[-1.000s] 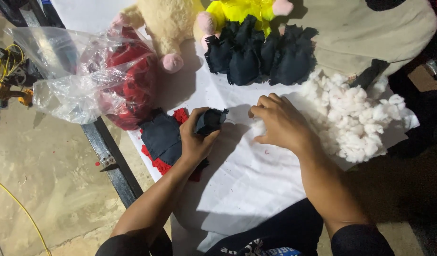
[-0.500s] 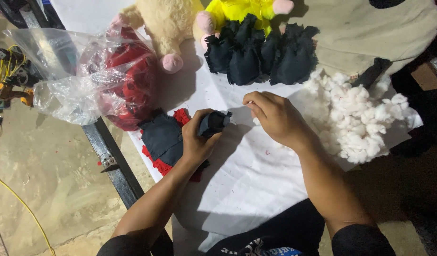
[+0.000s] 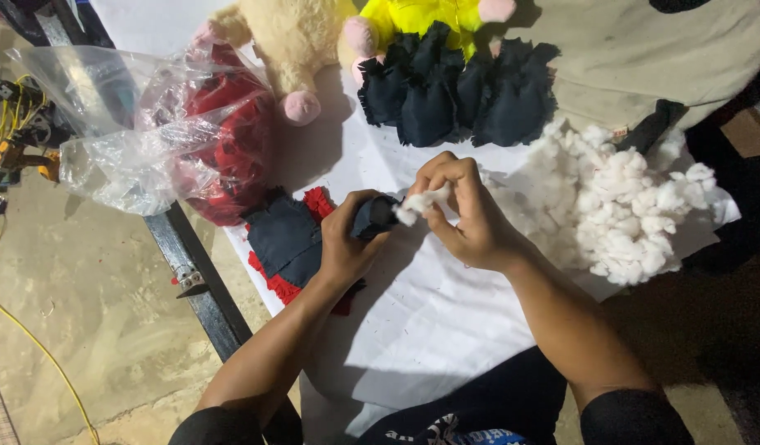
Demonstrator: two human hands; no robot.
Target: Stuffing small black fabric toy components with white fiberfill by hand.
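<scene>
Clear plastic bag (image 3: 141, 140): only package in view, crumpled, glossy, left of cream plush toy (image 3: 285, 41), touching its pink foot. Holds red fabric pieces (image 3: 232, 140); its empty end hangs past table's left edge. Small white tag with reddish marks (image 3: 620, 132) right of plush toy, on beige fabric's edge. No signs, no screens.

A small dark navy fabric pouch (image 3: 373, 216) meets a tuft of white fluffy stuffing (image 3: 419, 202). The desk (image 3: 446, 330) is covered in plain white. Flat navy cloth pieces edged with red frill (image 3: 288, 241) lie beside a clear plastic bag of red fabric (image 3: 215, 140).
</scene>
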